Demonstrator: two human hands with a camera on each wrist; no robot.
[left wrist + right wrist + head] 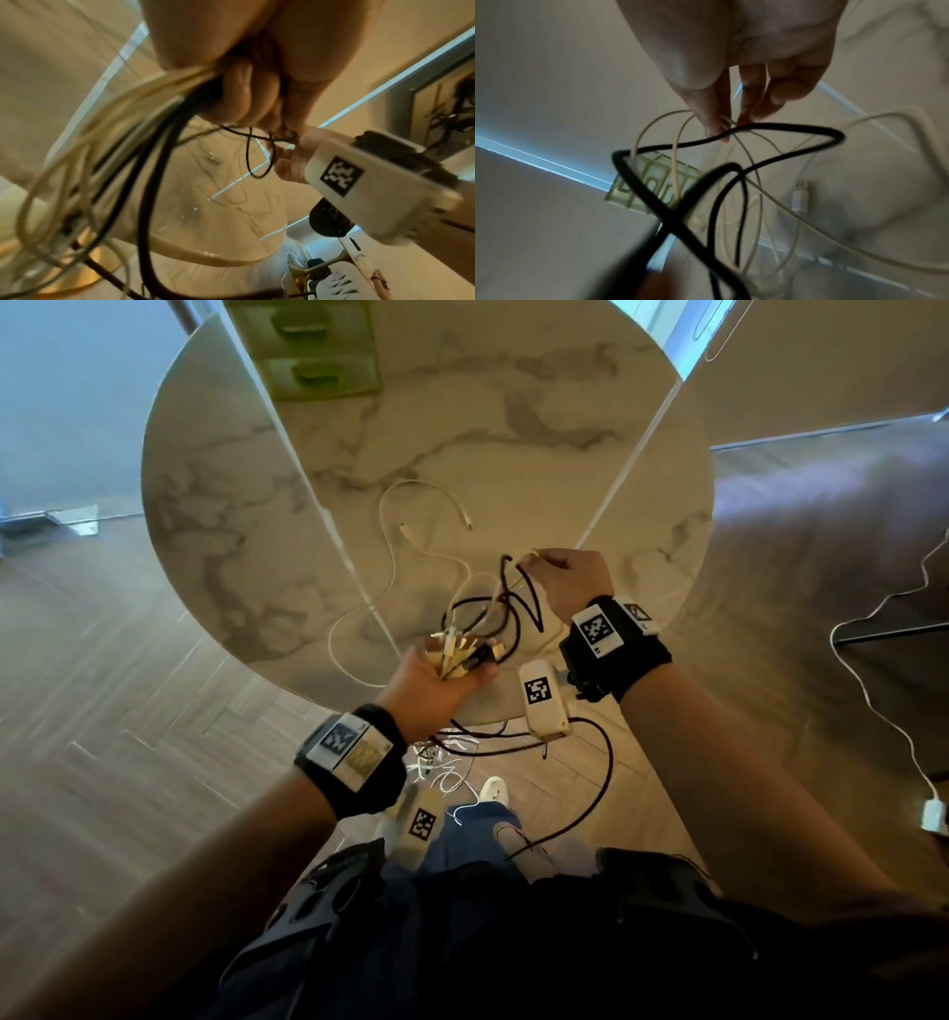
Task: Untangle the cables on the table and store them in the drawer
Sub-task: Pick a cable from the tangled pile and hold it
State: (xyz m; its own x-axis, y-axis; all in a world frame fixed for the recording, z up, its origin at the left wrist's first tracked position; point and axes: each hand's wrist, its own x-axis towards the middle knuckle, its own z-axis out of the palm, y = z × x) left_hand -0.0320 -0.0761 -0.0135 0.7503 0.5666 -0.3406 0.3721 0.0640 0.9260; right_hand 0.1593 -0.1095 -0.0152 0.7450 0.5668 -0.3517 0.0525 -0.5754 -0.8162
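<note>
Tangle of cables (pixel 493 613) bunched over near edge of round marble table (pixel 231 505), black and white strands mixed, long run roughly from near-left up to far-right between both hands. Connector ends gathered in a fan at left hand (pixel 441 680), plugs pointing up and away toward table centre; tails dropping off table edge below the wrist toward floor. Black cable (pixel 518 603) looping upright in an N-like zigzag, top bend just left of right hand (pixel 565 580). White cable (pixel 411 526) lying flat on table farther out, curving in an open loop, both plug ends pointing roughly toward the far-right, apart from the held bunch. Left hand fisted round the bundle, fingers (pixel 239 97) curled tight, cables spilling out leftward in left wrist view. Right hand raised above table, back of hand up, thumb and fingertips (pixel 716 121) pinching a thin white strand, black loop crossing just under them; other fingers loosely bent. Green drawer unit (pixel 308 346) at far side of table, well apart from hands, drawers closed. Wrist bands with coded tags on both forearms. Wood floor around table, another white cable (pixel 873 690) trailing on floor at right.
</note>
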